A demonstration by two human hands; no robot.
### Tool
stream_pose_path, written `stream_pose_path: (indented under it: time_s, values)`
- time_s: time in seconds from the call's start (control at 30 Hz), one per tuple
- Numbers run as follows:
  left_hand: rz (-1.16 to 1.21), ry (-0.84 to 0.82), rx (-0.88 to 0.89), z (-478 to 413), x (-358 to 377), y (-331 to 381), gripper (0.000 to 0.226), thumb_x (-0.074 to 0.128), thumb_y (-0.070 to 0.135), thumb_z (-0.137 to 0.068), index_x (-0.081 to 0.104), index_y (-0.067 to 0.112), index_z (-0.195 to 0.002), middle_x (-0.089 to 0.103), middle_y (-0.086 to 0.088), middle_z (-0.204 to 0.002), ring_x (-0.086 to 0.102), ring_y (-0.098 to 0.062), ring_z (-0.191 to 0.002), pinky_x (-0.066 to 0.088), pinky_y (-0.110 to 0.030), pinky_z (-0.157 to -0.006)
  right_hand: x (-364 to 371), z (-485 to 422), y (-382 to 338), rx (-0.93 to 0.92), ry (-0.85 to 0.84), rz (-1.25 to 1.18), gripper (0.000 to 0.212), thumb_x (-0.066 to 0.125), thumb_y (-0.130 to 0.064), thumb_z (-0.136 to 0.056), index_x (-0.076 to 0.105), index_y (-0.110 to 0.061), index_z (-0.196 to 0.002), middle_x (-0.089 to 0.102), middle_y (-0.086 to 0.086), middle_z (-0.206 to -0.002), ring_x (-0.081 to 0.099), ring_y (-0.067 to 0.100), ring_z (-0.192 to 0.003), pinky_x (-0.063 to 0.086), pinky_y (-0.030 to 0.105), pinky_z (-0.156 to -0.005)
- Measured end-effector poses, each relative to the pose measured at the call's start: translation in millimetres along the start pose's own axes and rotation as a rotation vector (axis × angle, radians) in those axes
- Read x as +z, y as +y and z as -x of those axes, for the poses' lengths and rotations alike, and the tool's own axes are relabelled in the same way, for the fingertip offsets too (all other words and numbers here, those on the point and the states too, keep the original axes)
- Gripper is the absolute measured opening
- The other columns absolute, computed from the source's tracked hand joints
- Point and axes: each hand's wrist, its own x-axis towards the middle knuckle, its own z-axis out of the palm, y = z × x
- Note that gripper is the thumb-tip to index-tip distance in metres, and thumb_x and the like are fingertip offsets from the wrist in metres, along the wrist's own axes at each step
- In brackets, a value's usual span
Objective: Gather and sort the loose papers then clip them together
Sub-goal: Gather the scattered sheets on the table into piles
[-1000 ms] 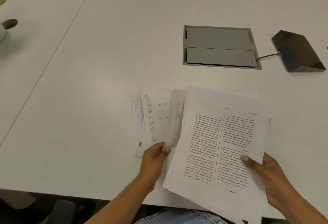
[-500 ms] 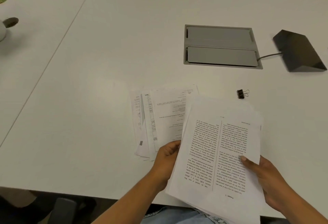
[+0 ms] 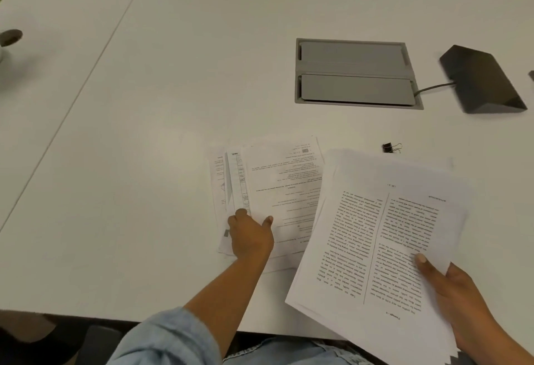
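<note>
My right hand (image 3: pixel 459 298) holds a stack of printed papers (image 3: pixel 375 237) by its near right corner, thumb on top, tilted over the table's front edge. To its left, several loose sheets (image 3: pixel 277 185) lie fanned on the white table. My left hand (image 3: pixel 250 234) rests on the near end of those sheets, fingers curled at their edge and thumb on the top sheet. A small black binder clip (image 3: pixel 390 147) lies on the table just beyond the held stack.
A grey cable hatch (image 3: pixel 355 73) is set into the table behind the papers. A dark wedge-shaped device (image 3: pixel 482 78) with a cable sits at the far right. A seam (image 3: pixel 86 87) in the table runs diagonally on the left.
My left hand let go of the held stack's left edge and moved left onto the fanned sheets. The right hand shifted the stack to the right, uncovering the binder clip.
</note>
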Motion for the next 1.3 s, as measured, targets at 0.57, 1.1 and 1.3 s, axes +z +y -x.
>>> stream_pose_path:
  time_s: [0.57,1.1,1.3]
  values:
    - [0.035,-0.117,-0.043,-24,4,7,0.021,0.073,0.014,-0.086,0.065,0.004,-0.103,0.071,-0.014,-0.106,0.058,-0.023,-0.082,0.048,-0.03,-0.072,-30,-1,11,0.004,0.121,-0.01,0.024,0.058,-0.017,-0.093,0.062,-0.013,-0.117,0.068,-0.001,-0.098,0.063,0.016,-0.091,0.044,0.025,-0.073]
    - [-0.009,-0.07,0.097,-10,-39,-25,0.034,0.061,0.009,-0.095,0.06,-0.001,-0.128,0.066,-0.019,-0.123,0.061,-0.035,-0.113,0.046,-0.039,-0.101,-34,6,-8,-0.003,0.125,-0.061,0.042,0.065,-0.034,-0.083,0.065,-0.008,-0.115,0.074,-0.006,-0.083,0.069,0.016,-0.077,0.045,0.027,-0.065]
    - [-0.01,-0.135,0.108,-4,-22,-16,0.035,0.064,0.006,-0.092,0.062,0.001,-0.126,0.067,-0.014,-0.121,0.062,-0.032,-0.113,0.048,-0.034,-0.098,-33,10,-5,0.002,0.176,-0.05,0.04,0.062,-0.024,-0.089,0.061,-0.003,-0.123,0.072,-0.007,-0.076,0.058,0.012,-0.077,0.04,0.025,-0.067]
